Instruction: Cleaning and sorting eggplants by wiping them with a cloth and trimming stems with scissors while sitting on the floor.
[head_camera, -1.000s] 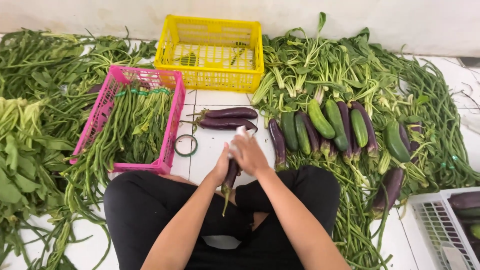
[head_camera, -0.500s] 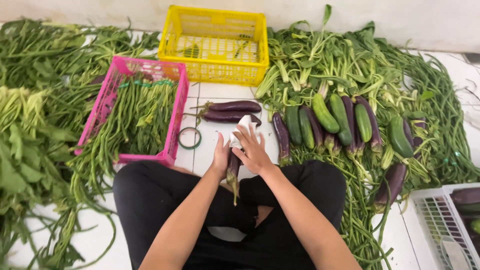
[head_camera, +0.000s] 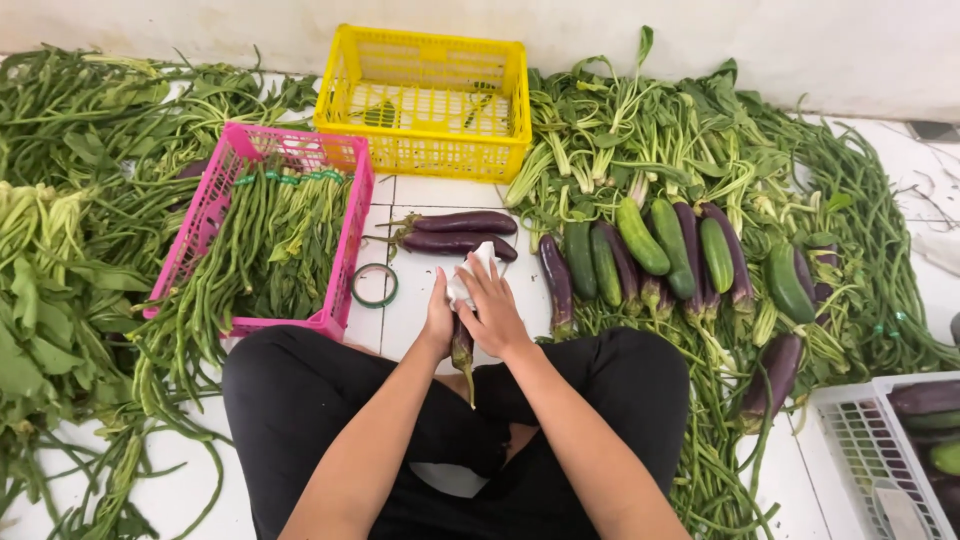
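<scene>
Gripping one purple eggplant (head_camera: 462, 348) in both hands just below the two eggplants (head_camera: 455, 232) on the tile, I see its long axis running away from me, green stem toward my lap. Left hand (head_camera: 438, 320) clasps it; right hand (head_camera: 494, 312) presses a white cloth (head_camera: 470, 277) around its far end.

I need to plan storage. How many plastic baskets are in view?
3. The yellow basket stands at the wall, the pink basket left of the hands holds long beans, and the white basket sits at the bottom right, partly cut off. Others may lie outside the picture.
</scene>
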